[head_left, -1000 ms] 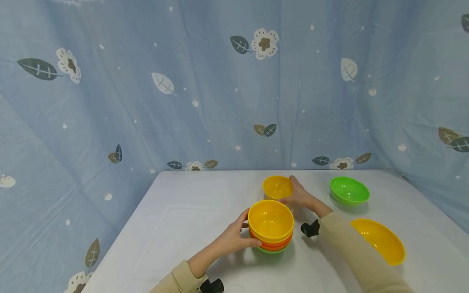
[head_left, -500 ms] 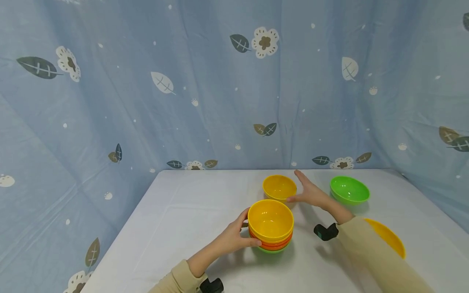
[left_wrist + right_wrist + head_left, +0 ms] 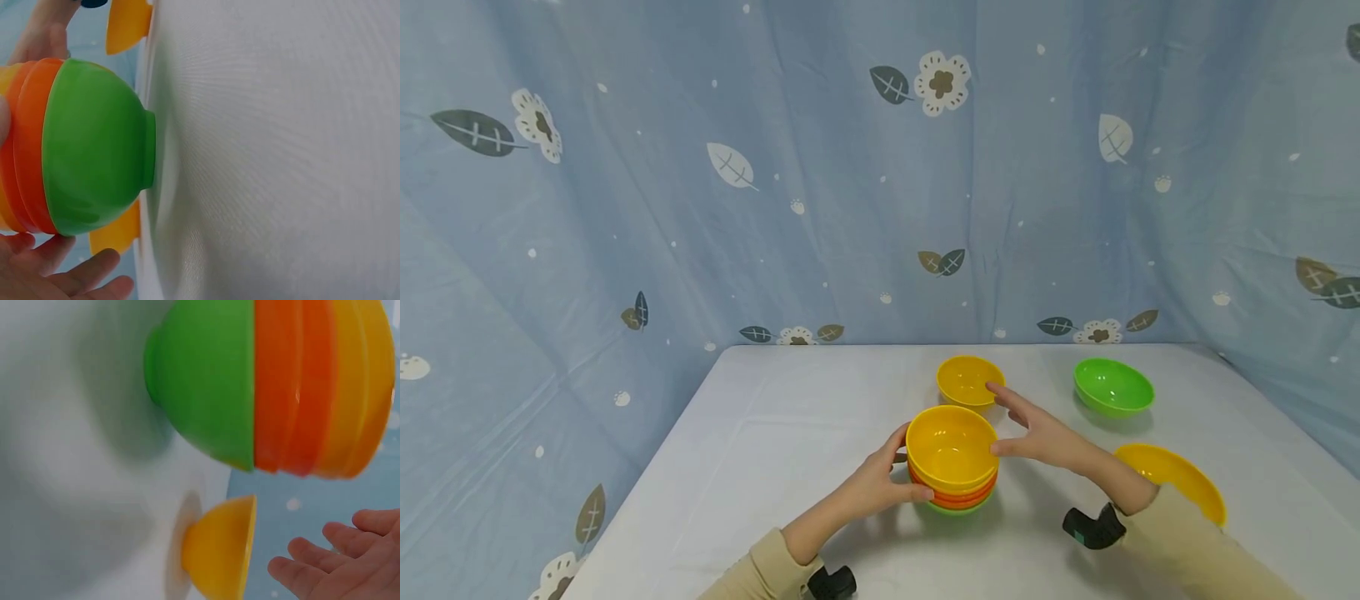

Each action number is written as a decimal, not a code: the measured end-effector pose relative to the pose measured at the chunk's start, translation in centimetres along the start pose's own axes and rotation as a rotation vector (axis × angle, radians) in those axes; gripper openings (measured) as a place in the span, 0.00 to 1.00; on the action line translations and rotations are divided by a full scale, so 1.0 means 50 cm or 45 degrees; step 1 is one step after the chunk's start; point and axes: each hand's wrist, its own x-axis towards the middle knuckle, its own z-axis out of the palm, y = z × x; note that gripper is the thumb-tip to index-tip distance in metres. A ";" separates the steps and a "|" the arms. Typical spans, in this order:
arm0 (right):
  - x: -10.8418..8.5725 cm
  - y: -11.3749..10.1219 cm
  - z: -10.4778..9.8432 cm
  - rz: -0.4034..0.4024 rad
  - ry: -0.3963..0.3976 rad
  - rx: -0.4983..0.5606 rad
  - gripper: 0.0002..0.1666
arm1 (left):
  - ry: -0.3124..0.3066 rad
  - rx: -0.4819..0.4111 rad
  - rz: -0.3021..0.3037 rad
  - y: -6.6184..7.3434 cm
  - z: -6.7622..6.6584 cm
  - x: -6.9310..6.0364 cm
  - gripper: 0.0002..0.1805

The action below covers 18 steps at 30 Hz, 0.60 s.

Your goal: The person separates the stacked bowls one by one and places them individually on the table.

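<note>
In the head view a nested stack of bowls (image 3: 952, 450) stands near the middle, yellow on top, orange below and a green one (image 3: 94, 150) at the bottom. My left hand (image 3: 874, 486) grips the stack's left side, thumb at the front and fingers round the back. Beside the stack's right rim is my right hand (image 3: 1045, 435), its fingers extended and spread, holding nothing; whether the thumb touches the rim I cannot tell. Behind the stack sits a single yellow bowl (image 3: 964, 380), also visible in the right wrist view (image 3: 219, 550).
A green bowl (image 3: 1112, 387) stands at the back right of the white table (image 3: 775, 433). Nearer, a larger yellow bowl (image 3: 1180, 479) lies partly hidden by my right sleeve. A patterned blue curtain (image 3: 835, 167) hangs behind the table.
My right hand has drawn back from the rear yellow bowl toward the front and right, beside the stack. My left hand has stayed on the stack.
</note>
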 end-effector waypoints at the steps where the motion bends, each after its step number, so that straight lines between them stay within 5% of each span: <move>1: -0.004 -0.001 0.006 -0.019 -0.010 0.003 0.54 | -0.002 0.003 0.000 0.001 0.000 0.000 0.50; 7: -0.019 0.006 0.038 -0.132 -0.035 0.043 0.57 | -0.004 0.016 -0.001 0.003 0.000 -0.001 0.51; 18: -0.014 0.015 0.075 -0.090 -0.130 0.369 0.55 | 0.010 0.036 -0.002 0.005 0.000 -0.007 0.50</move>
